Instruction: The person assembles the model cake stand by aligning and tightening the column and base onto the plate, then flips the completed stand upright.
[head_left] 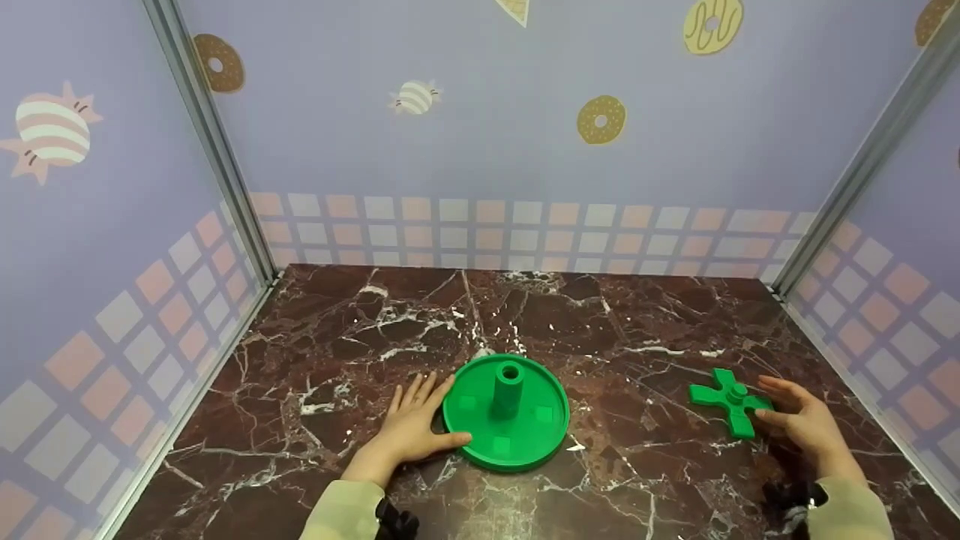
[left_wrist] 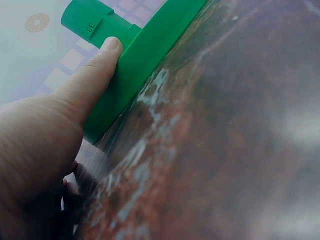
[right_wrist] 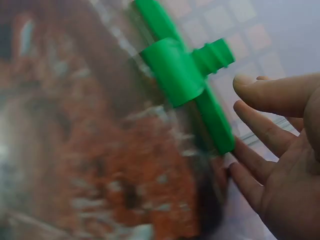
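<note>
A round green tray-like disc (head_left: pixel 480 450) with a raised rim and an upright hollow post (head_left: pixel 508 390) lies on the table. At its left edge rests my left hand (head_left: pixel 412 424), fingers spread and fairly straight, thumb over the rim; the left wrist view shows the thumb (left_wrist: pixel 95 75) on the disc's edge near the post, marked "33". To the right lies a green cross-shaped piece (head_left: pixel 724 397), whose short threaded stub (right_wrist: pixel 215 56) points up. My right hand (head_left: pixel 806 427) is beside its right arm, fingers extended; in the right wrist view the thumb is apart from the stub.
The dark red marbled tabletop (head_left: pixel 360 337) has white veins. Patterned panels enclose it at the back (head_left: pixel 487 150), left (head_left: pixel 112 262) and right, joined by grey metal corner posts (head_left: pixel 217 150).
</note>
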